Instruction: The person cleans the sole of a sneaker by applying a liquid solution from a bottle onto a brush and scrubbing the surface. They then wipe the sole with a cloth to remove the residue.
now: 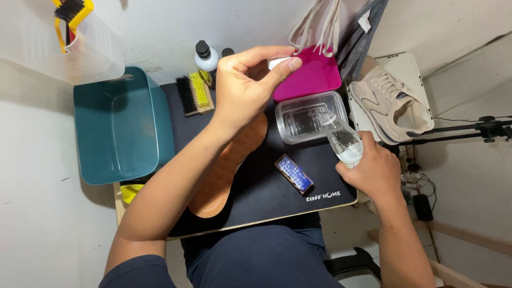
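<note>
Right hand (373, 170) clenched round small clear bottle (344, 143), likely light and slippery, tilted over clear tub (309, 117); left hand (242, 88) pinching white cap (278, 63).

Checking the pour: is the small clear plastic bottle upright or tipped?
Tipped: the small clear plastic bottle in the right hand leans with its neck over the clear rectangular plastic container.

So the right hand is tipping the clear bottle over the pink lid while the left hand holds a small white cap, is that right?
Not quite. In the head view the right hand tips the clear bottle over the clear plastic container, not the pink lid, which lies just behind it. The rest holds: the left hand pinches a small white cap.
</note>
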